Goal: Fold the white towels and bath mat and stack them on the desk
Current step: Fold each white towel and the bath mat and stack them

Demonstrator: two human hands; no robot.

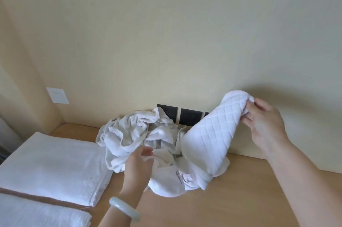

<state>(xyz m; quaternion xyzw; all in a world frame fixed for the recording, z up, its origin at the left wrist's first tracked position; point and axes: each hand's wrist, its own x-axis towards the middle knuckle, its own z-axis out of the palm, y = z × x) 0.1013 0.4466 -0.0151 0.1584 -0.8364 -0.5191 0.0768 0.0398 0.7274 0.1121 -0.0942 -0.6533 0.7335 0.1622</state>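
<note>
Bath mat (209, 138) up at one corner, pinched in my right hand (262, 121), its lower end buried in the crumpled heap (129, 134) mid-desk (240, 199). My left hand (137, 163) clutches that heap. Yank now and the tangle could drag sideways. Count: one mat, one heap, pieces inside untellable, one folded towel (55, 167) beside it, a second folded towel (37, 213) nearer me.

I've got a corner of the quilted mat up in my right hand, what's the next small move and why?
Probably draw the bath mat up and rightward, free of the crumpled towels. Your right hand pinches only its top corner, its lower end lies bunched against the pile, and your left hand grips the towels, which should keep them down.
</note>
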